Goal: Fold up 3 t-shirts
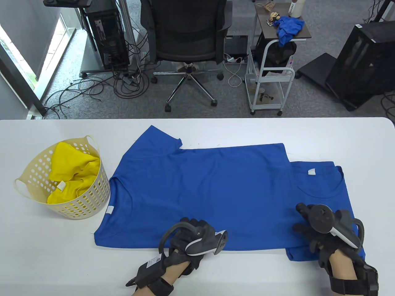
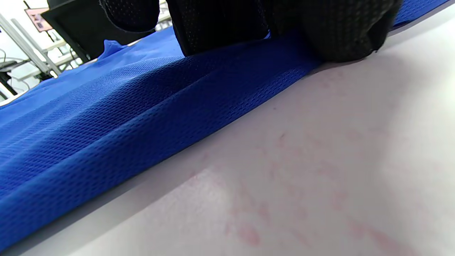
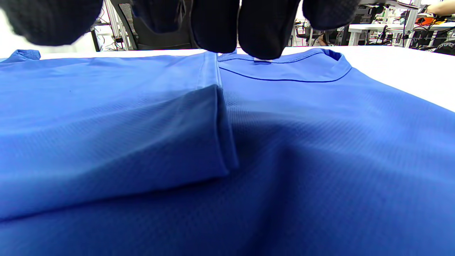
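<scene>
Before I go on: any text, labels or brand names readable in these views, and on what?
None can be read for certain.
White bottle on the far cart: dark lettering, too small to read.
Sticker on the left hand wrist strap: print too small.
White tags on the blue t-shirts and the yellow t-shirt: no legible print.

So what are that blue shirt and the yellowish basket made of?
The blue shirt looks like a synthetic sports knit: the left wrist view shows a fine mesh weave with a slight sheen. The basket looks like moulded matte plastic, judging by its even round holes and smooth rim. Neither is certain from looks alone.
</scene>
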`<state>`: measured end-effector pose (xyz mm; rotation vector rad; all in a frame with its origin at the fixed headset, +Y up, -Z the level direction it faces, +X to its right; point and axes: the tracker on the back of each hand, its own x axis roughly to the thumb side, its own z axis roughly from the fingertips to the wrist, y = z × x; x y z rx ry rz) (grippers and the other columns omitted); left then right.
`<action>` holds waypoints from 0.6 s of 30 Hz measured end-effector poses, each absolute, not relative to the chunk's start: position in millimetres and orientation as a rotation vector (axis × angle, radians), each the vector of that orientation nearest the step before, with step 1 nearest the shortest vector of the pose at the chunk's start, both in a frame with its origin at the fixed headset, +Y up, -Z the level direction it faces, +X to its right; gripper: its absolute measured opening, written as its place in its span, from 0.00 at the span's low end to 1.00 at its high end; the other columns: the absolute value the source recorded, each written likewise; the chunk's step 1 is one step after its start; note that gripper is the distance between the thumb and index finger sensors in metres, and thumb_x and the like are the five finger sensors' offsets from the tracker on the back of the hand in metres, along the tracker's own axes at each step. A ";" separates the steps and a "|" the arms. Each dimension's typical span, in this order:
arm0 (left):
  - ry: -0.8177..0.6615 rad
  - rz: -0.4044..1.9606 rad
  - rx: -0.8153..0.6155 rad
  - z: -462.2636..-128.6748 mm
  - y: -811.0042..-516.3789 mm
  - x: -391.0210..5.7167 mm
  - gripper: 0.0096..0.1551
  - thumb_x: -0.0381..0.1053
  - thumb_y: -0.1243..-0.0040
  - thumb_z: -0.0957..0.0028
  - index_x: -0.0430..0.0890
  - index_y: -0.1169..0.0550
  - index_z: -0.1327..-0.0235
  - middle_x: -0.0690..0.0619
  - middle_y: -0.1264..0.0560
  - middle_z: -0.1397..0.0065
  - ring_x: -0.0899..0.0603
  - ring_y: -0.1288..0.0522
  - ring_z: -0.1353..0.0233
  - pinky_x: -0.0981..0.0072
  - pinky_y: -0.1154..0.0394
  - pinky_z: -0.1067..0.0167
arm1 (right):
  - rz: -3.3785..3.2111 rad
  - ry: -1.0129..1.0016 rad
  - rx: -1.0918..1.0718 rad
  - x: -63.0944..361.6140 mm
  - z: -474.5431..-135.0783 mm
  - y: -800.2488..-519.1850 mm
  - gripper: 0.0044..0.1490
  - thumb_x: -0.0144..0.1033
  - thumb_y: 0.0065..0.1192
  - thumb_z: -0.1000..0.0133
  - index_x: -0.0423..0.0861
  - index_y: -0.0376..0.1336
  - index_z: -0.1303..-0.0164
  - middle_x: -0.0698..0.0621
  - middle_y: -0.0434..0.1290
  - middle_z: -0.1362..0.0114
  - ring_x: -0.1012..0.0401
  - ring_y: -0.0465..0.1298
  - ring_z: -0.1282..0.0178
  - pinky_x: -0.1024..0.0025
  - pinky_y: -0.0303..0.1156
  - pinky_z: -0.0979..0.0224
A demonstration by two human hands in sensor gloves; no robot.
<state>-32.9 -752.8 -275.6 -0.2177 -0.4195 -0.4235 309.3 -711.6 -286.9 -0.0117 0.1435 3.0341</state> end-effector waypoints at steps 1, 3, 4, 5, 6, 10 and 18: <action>-0.423 -0.421 -0.218 -275.8 -753.1 -33.2 0.22 0.64 0.40 0.58 0.62 0.23 0.51 0.58 0.33 0.25 0.49 0.29 0.26 0.45 0.34 0.25 | 3.034 0.146 -0.011 309.0 -287.2 -711.7 0.44 0.56 0.64 0.55 0.56 0.57 0.28 0.45 0.64 0.21 0.41 0.67 0.24 0.35 0.58 0.25; -0.423 -0.424 -0.215 -275.5 -753.5 -32.6 0.21 0.64 0.41 0.57 0.61 0.23 0.51 0.57 0.33 0.25 0.48 0.29 0.26 0.45 0.34 0.25 | 3.035 0.145 -0.006 307.6 -288.1 -711.6 0.44 0.56 0.65 0.55 0.56 0.57 0.28 0.45 0.65 0.21 0.41 0.67 0.24 0.35 0.59 0.25; -0.422 -0.427 -0.210 -275.2 -753.9 -32.1 0.21 0.64 0.42 0.56 0.61 0.23 0.51 0.58 0.33 0.25 0.48 0.29 0.27 0.45 0.34 0.25 | 3.036 0.147 -0.005 306.9 -288.6 -711.4 0.44 0.56 0.65 0.55 0.56 0.57 0.28 0.46 0.65 0.22 0.41 0.68 0.25 0.36 0.59 0.25; -0.422 -0.434 -0.204 -274.2 -754.6 -30.8 0.21 0.64 0.42 0.56 0.60 0.23 0.52 0.58 0.33 0.25 0.48 0.29 0.27 0.45 0.34 0.25 | 3.031 0.158 -0.004 306.4 -289.7 -710.2 0.44 0.56 0.65 0.55 0.56 0.57 0.28 0.46 0.65 0.22 0.42 0.68 0.25 0.36 0.60 0.25; -0.423 -0.444 -0.194 -273.2 -754.9 -30.2 0.21 0.64 0.43 0.56 0.60 0.23 0.52 0.58 0.33 0.26 0.49 0.28 0.27 0.45 0.34 0.25 | 3.020 0.169 -0.005 306.6 -290.4 -708.8 0.44 0.56 0.65 0.55 0.56 0.58 0.28 0.46 0.66 0.23 0.43 0.69 0.26 0.38 0.61 0.26; -0.421 -0.430 -0.119 -274.0 -748.8 -32.6 0.21 0.65 0.43 0.56 0.61 0.22 0.52 0.63 0.31 0.28 0.52 0.27 0.29 0.47 0.33 0.25 | 2.890 0.266 -0.010 302.5 -302.7 -688.9 0.42 0.56 0.64 0.53 0.53 0.60 0.29 0.47 0.71 0.28 0.46 0.74 0.32 0.41 0.65 0.30; -0.330 -0.277 0.044 -299.0 -671.1 -30.6 0.21 0.64 0.42 0.55 0.59 0.21 0.52 0.63 0.30 0.28 0.51 0.26 0.29 0.46 0.33 0.25 | 2.710 0.188 0.224 239.8 -318.3 -666.8 0.35 0.56 0.60 0.50 0.53 0.65 0.34 0.48 0.72 0.29 0.46 0.74 0.32 0.41 0.65 0.30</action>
